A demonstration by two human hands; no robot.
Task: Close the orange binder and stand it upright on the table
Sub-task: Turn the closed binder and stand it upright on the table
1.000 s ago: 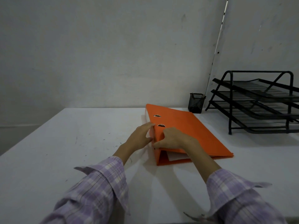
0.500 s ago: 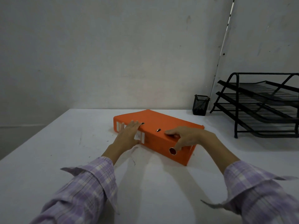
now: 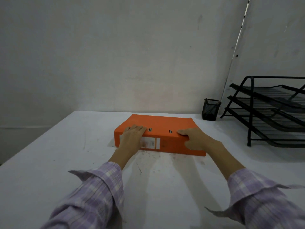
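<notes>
The orange binder [image 3: 162,125] lies flat and closed on the white table [image 3: 49,162], its spine with a white label facing me. My left hand [image 3: 132,138] grips the left part of the spine, fingers over the top cover, palm against the label. At the right end of the spine my right hand [image 3: 195,138] holds on, fingers on the top cover and thumb down the spine. Both forearms wear lilac checked sleeves.
A black mesh pen cup [image 3: 210,109] stands at the back by the wall. A black three-tier wire tray rack [image 3: 270,113] fills the right side of the table. The table's left edge runs diagonally at the left.
The binder has turned on the table from lengthwise to crosswise, so its spine now faces me squarely. Both hands shifted from its near end to the two ends of the spine.
</notes>
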